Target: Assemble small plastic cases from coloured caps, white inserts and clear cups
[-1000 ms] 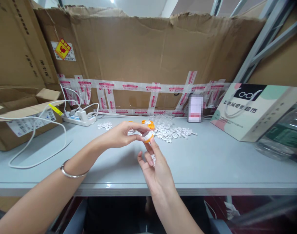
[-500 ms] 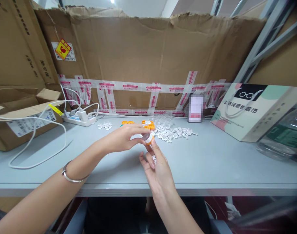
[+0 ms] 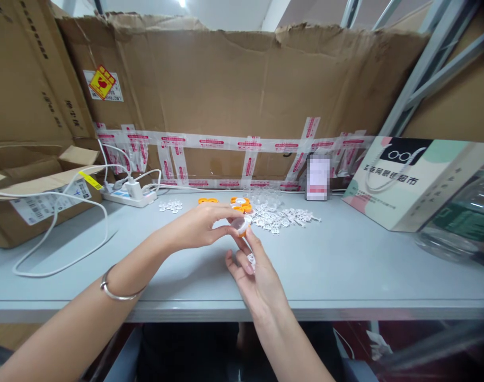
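Pinching an orange-rimmed cap (image 3: 242, 225), the left hand (image 3: 200, 228) sat above the right hand (image 3: 260, 284), curled around a white piece (image 3: 250, 260) awaiting alignment.

Grey table (image 3: 345, 265) bears white plastic pieces (image 3: 281, 216) (loosely heaped), orange caps (image 3: 242, 201), power strip (image 3: 128, 196), printed box (image 3: 408, 180).

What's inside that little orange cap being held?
A pale insert shows in the orange cap. The left hand and right hand cover its sides and underside.
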Available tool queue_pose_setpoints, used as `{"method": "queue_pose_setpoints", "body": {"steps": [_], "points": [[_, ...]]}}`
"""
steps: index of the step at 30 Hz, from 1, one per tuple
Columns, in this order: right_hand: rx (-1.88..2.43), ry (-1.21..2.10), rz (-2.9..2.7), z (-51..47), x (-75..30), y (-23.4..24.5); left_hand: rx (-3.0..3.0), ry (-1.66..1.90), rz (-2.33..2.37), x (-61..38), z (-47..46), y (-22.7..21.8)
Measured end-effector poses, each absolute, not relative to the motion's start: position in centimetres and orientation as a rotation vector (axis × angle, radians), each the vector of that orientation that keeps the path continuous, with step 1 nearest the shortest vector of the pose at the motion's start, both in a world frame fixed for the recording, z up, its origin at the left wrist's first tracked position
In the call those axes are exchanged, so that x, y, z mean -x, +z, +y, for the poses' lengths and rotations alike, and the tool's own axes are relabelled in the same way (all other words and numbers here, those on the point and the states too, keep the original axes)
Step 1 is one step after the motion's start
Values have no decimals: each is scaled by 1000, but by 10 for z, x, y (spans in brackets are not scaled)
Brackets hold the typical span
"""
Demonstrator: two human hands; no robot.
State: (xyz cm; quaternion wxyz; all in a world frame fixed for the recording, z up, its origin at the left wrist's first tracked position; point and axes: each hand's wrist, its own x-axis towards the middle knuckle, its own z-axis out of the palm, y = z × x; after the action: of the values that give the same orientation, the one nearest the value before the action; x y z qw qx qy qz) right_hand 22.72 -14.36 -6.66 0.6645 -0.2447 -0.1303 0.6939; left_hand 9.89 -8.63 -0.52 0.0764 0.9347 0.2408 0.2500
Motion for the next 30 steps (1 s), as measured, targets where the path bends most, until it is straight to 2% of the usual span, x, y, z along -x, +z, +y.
{"method": "queue_pose_setpoints", "body": {"steps": [30], "points": [[535, 1677, -160, -144, -225, -61, -2715, 667, 775, -96, -78, -10]]}}
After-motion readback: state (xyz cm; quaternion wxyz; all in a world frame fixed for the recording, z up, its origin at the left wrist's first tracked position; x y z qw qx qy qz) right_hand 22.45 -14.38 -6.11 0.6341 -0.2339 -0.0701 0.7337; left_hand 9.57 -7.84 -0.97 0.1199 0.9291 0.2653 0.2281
